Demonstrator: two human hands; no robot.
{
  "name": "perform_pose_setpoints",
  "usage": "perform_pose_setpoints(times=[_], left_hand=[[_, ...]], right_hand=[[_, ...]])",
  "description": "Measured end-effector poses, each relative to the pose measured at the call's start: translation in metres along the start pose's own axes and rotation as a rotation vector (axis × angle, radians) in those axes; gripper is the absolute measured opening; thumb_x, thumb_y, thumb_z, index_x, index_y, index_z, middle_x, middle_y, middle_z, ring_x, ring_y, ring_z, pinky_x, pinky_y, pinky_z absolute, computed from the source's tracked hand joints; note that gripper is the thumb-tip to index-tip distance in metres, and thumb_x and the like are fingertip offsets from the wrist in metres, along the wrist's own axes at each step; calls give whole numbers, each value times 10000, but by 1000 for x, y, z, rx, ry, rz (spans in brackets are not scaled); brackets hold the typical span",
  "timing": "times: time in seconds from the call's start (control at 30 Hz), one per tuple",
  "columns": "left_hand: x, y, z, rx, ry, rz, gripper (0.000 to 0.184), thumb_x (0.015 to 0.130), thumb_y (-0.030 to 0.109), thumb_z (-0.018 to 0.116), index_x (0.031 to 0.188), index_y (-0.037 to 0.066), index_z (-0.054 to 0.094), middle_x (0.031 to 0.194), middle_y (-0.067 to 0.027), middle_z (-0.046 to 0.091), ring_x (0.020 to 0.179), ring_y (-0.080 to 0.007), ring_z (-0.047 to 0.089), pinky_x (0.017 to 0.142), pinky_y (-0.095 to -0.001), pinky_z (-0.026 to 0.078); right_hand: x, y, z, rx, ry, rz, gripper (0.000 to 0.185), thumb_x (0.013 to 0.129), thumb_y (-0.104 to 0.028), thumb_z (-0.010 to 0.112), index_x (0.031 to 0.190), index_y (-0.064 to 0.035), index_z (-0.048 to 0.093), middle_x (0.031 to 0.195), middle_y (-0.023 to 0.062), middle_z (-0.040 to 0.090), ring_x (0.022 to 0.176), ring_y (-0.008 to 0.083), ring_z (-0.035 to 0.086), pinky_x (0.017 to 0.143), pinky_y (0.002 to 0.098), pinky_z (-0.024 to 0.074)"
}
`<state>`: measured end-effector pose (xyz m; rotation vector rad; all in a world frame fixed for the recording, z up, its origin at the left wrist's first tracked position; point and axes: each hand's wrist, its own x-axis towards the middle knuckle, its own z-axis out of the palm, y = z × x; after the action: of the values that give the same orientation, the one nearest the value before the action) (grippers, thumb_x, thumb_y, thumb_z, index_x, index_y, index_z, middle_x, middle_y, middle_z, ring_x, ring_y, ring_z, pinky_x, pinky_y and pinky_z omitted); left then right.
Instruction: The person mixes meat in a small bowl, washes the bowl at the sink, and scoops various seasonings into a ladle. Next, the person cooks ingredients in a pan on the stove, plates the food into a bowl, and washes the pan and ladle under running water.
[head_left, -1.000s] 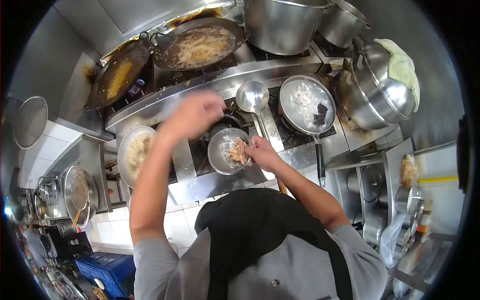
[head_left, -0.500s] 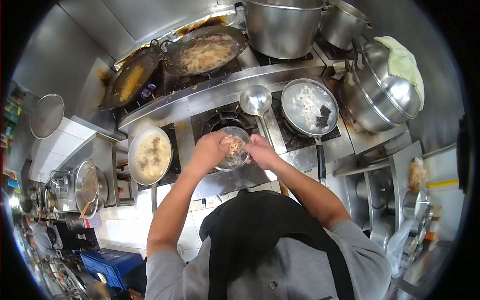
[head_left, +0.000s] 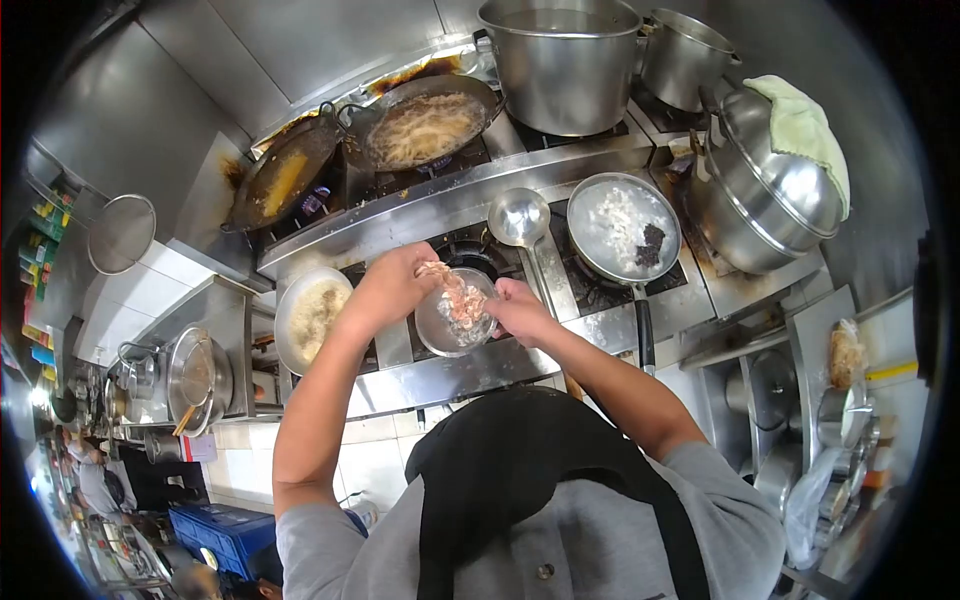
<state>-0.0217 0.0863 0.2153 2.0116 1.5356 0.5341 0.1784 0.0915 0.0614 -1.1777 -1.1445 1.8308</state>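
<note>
My right hand (head_left: pixel 520 312) grips the right rim of a clear bowl (head_left: pixel 434 328), which is tilted over the front of the stove. Inside lie pale pink, raw-looking meat pieces (head_left: pixel 470 306). My left hand (head_left: pixel 392 285) is closed at the bowl's upper left edge, with some of the pink meat pieces (head_left: pixel 436 270) showing at its fingertips. Left of that hand is a light-coloured pan (head_left: pixel 284 318) of pale, bubbling food with dark specks. To the right stands a frying pan (head_left: pixel 590 240) with white pieces and a dark clump in liquid.
A ladle (head_left: pixel 519 218) rests between the burners. Behind, two woks (head_left: pixel 425 125) hold food in bubbling oil, and flames show beneath. A tall stockpot (head_left: pixel 565 85) stands at the back, with a domed lidded pot (head_left: pixel 760 190) under a cloth at right. Another person (head_left: pixel 100 480) is far left.
My left hand has moved left and up from inside the bowl to its edge, carrying some meat pieces. The bowl is more tilted. The view has shifted slightly.
</note>
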Motion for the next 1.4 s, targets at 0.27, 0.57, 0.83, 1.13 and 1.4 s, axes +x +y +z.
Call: perform_pose_setpoints(times=[0.27,0.57,0.83,1.13,1.4], left_hand=[[5,-10,6,-716,-22,-109,143,906,96,601,840,47,484,900,-130,676,721,-178,636,613,-318,548],[19,-16,57,-1327,-37,-364,363,974,375,580,728,136,459,568,17,408,434,-94,362,389,-230,280],[154,-58,-33,-1172,82,-232,225,938,254,597,965,34,554,764,-84,598,639,-211,610,564,-329,518],[327,-187,-102,360,306,-403,315,793,181,633,1051,1,660,1168,-253,646,1062,-352,656,895,-440,521],[308,-168,-141,290,614,-223,366,808,219,616,1114,20,638,1106,-231,666,1048,-394,636,913,-435,505]], right_hand=[[-8,-6,2,-7,7,-48,246,829,-85,641,749,-104,409,697,-4,431,571,112,501,446,306,516],[-14,9,-4,30,61,2,256,839,-81,646,754,-125,408,705,-13,423,559,110,483,427,298,502],[-18,31,-10,34,148,27,246,865,-116,648,758,-66,431,683,43,481,518,139,525,428,305,493],[-37,45,-9,45,323,177,238,846,-52,618,725,-108,420,646,1,475,512,110,513,425,293,498],[-26,52,-13,-46,343,164,217,839,-85,631,729,-108,445,648,6,488,545,120,544,458,319,528]])
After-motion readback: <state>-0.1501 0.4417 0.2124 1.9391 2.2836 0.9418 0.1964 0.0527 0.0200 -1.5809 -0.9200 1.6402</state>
